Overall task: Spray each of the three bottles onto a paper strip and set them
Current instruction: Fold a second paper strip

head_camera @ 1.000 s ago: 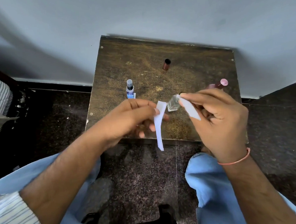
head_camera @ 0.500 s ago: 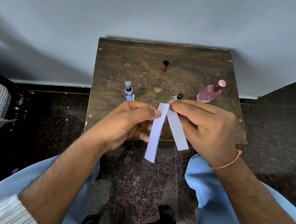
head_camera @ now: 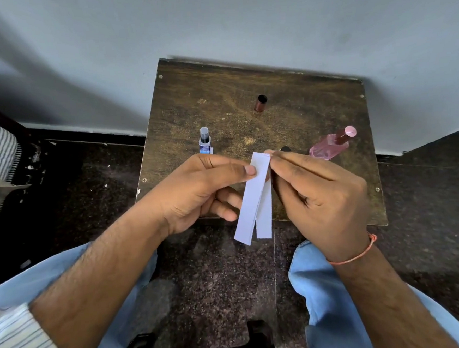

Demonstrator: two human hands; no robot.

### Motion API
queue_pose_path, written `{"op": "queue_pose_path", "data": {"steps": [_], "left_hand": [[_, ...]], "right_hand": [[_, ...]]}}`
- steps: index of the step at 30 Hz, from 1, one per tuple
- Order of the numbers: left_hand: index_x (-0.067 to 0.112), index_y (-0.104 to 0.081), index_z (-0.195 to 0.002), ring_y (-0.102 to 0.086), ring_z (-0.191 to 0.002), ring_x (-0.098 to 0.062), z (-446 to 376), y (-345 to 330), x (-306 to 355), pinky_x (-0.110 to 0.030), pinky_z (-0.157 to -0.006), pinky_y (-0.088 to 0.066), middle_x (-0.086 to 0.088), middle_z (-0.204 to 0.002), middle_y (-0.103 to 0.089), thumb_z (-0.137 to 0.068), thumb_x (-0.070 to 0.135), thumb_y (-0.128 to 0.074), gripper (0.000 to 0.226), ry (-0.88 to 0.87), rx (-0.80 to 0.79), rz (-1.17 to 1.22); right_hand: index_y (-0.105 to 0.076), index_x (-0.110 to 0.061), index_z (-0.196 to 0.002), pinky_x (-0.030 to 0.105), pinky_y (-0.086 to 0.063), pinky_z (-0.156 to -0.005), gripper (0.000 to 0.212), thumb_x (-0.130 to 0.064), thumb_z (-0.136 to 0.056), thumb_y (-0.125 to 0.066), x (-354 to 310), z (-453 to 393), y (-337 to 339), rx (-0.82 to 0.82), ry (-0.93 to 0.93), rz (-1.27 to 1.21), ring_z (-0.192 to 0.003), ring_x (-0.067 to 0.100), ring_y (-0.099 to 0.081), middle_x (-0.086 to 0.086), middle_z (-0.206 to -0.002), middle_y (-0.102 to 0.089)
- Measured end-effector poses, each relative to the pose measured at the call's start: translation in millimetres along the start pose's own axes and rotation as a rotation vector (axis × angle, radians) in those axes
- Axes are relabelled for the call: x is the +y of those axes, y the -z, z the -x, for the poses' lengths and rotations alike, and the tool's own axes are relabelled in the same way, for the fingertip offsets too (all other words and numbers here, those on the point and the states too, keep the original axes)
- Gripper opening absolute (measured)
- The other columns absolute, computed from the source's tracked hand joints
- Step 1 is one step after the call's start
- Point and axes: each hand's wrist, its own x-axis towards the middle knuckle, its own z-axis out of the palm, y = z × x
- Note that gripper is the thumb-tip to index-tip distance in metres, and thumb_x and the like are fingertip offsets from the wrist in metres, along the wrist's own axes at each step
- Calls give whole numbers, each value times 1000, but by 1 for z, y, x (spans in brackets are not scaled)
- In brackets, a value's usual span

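Two white paper strips (head_camera: 254, 199), apart a second ago, now hang together, pinched at their tops by left hand (head_camera: 197, 189) and right hand (head_camera: 316, 195); the pink glass bottle (head_camera: 329, 147) stands just beyond the right hand, unsprayed I judge.

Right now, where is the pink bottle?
In the head view, the pink bottle stands on the right side of the wooden table, just beyond the right hand, which pinches a paper strip.
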Motion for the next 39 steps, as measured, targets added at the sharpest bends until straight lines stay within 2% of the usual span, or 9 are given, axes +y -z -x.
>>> {"op": "queue_pose_path", "data": {"steps": [2, 5, 10, 14, 17, 22, 27, 35, 39], "left_hand": [[9, -85, -100, -71, -65, -14, -2, 1, -1, -23, -49, -58, -11, -89, -80, -82, 30, -78, 29, -13, 42, -41], [9, -85, -102, -70, -79, -15, -3, 2, -4, -23, -51, -56, -12, -101, -82, -84, 33, -77, 32, -70, 102, -150], [17, -87, -106, -70, -99, -28, -5, 2, -7, -28, -63, -56, -9, -110, -84, -90, 33, -76, 25, -151, 80, -289], [20, -88, -104, -63, -83, -27, -7, 2, -11, -35, -66, -56, -9, -102, -84, -91, 28, -79, 18, -214, 66, -326], [17, -88, -99, -66, -76, -11, -9, 3, -13, -28, -67, -57, -12, -94, -84, -86, 26, -82, 17, -243, 123, -330], [9, -84, -98, -75, -82, -6, -14, 7, -16, -15, -77, -57, -2, -89, -83, -83, 2, -87, 17, -231, 150, -347], [13, -82, -96, -66, -62, -10, -15, 5, -17, -21, -63, -56, -1, -82, -80, -85, 4, -86, 15, -156, 181, -372], [21, -81, -107, -75, -81, -15, -19, -3, -22, -25, -82, -64, 0, -94, -84, -87, -2, -84, 30, -141, 179, -383], [27, -80, -116, -66, -70, -10, -19, -4, -22, -23, -68, -51, 13, -85, -79, -87, -2, -84, 41, -136, 152, -419]], "right_hand": [[-84, -8, -118, 31, -65, -86, 24, 2, -99, -71, -1, -2, 1, -14, -73, -84, -94, 11, -79, 2, -124, -79], [-84, -10, -116, 29, -56, -63, 28, 4, -95, -72, 1, -5, 5, -63, -261, -241, -67, 12, -66, 2, -107, -79], [-84, -13, -98, 34, -50, -54, 21, -33, -96, -80, 4, -3, 0, -178, -455, -434, -64, 19, -63, 0, -94, -71], [-84, -14, -95, 28, -48, -57, 17, -31, -93, -85, 2, -4, 0, -194, -503, -505, -67, 19, -62, 1, -94, -72], [-83, -17, -96, 40, -53, -56, 8, -24, -93, -84, 6, -7, 6, -163, -631, -660, -68, 24, -65, 9, -90, -76], [-82, -21, -89, 26, -46, -47, 10, -29, -84, -82, 26, -14, 36, -109, -841, -924, -61, 24, -64, 19, -82, -77], [-86, -33, -95, 28, -54, -63, 15, -36, -86, -74, 62, -8, 66, -198, -984, -783, -75, 11, -73, -1, -91, -83], [-78, -22, -111, 34, -52, -67, 17, -9, -104, -69, 119, 20, 77, -143, -1215, -447, -80, 18, -64, 15, -110, -77], [-78, -17, -128, 43, -60, -98, 27, -11, -102, -73, 135, 29, 70, -146, -1188, -240, -105, 17, -69, -4, -113, -75]]}}
